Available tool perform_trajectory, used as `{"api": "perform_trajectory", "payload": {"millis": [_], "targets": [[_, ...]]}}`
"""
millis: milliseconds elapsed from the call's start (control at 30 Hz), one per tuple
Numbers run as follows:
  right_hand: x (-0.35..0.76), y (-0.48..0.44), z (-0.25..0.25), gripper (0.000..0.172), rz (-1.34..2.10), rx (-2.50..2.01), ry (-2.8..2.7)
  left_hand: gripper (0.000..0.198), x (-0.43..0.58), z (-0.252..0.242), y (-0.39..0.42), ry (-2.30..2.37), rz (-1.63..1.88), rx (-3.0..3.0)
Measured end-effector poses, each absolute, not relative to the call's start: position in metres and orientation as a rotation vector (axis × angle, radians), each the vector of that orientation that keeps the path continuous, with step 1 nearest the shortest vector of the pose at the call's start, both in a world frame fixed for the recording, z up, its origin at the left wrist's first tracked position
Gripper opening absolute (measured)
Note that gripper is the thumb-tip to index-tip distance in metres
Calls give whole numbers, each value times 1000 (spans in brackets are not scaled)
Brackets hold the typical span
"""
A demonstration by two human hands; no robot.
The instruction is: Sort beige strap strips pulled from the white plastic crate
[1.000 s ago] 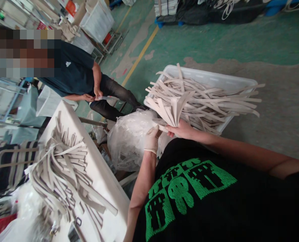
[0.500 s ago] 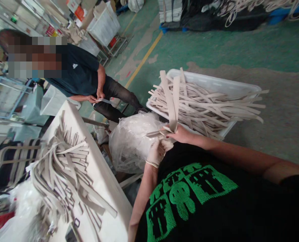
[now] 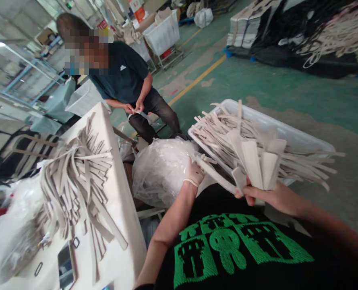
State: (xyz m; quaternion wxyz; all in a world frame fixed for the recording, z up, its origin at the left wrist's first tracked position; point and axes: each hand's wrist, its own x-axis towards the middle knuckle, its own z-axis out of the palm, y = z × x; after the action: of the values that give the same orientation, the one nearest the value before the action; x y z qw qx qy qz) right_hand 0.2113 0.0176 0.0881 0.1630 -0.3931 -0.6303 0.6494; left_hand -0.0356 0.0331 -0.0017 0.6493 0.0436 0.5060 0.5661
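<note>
My left hand (image 3: 193,171), in a pale glove, is closed on one end of a beige fabric strap (image 3: 216,174). That strap runs across to my right hand (image 3: 265,196), which grips a bunch of folded straps (image 3: 254,163) with their flat lengths sticking up, slightly blurred. Just behind the bunch stands a white plastic bin (image 3: 290,124), heaped with loose beige straps (image 3: 227,128). Beyond my left hand bulges a clear plastic bag (image 3: 163,167). Which fingers pinch the strap's left end is hard to make out.
On my left, a white table (image 3: 127,225) bears a pile of straps (image 3: 73,181), a phone (image 3: 66,266) and small dark buckles (image 3: 38,269). A co-worker (image 3: 121,72) sits across, hands around a pale strip. Wheeled carts and pallets stand farther back.
My hands have moved apart: the right went rightward with the bunch, stretching a strap between both hands. The view has shifted, showing more of the table's near end.
</note>
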Motion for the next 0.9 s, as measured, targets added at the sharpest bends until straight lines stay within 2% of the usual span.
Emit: {"api": "perform_trajectory", "payload": {"millis": [133,333,500,733,900], "targets": [[225,15,75,48,1836,-1243,-1733,61,-75,20,43,1080,1537,-136],[239,19,58,32,1855,-1292,-1629,51,-155,47,41,1040,1881,-260],[240,29,51,40,1930,-1253,-1547,42,-189,64,20,1102,2089,-199],[167,32,61,46,1926,-1073,-1730,31,-115,66,0,1149,1805,90],[111,33,61,41,1980,-986,-1548,45,-65,61,-11,1175,1683,416]]}}
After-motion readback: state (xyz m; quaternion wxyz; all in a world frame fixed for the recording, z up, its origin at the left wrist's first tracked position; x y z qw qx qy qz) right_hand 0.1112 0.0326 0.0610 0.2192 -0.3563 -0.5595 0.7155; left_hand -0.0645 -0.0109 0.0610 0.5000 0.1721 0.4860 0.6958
